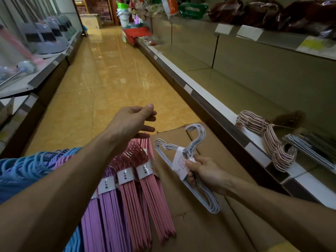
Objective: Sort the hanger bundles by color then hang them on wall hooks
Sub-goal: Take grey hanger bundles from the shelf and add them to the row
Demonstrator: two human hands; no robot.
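Several bundles lie fanned on the flattened cardboard (185,222), the largest spread at 7 o'clock: blue hangers (20,166), then purple bundles (107,211), then pink bundles (145,188). On the shelf (254,148) at 3 o'clock rest a striped pink bundle (272,140) and a grey-blue one (309,151). The sorting step looks to be in hand; I see no wall hooks. The right hand (205,173) curls round a pale blue-white bundle (183,157) at its paper band, lifted over the cardboard at 5 o'clock. The left hand (131,122) hovers above the pink hooks, fingers straight and loosely spread, holding nothing. Next, the held bundle likely needs a place beside like colours.
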